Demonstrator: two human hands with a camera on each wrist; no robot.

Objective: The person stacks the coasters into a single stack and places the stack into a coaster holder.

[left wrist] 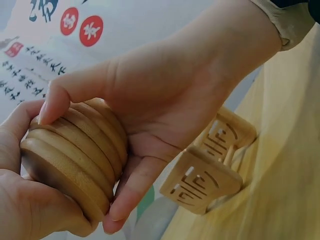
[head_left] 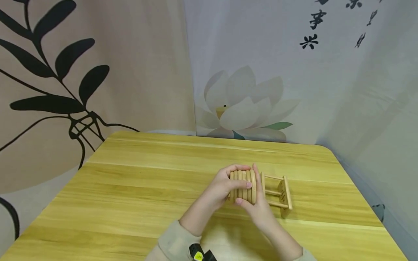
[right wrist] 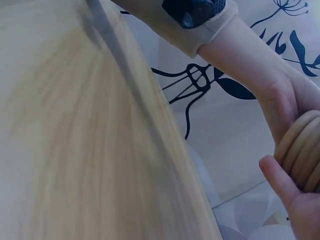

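A stack of several round wooden coasters is held on its side, between both hands, above the table. My left hand grips the stack from the left, thumb across the near edges and fingers over the far side. On the right, my right hand lies along the end coaster's flat face, with its thumb bent round the lower edge. In the left wrist view the coasters sit tightly face to face. Just right of the hands stands a wooden coaster rack, its end panels cut with slots.
The wood-grain table spreads around the hands, its far edge near a printed curtain. A dark wrist device sits at the left sleeve. Rods join the rack's two end panels.
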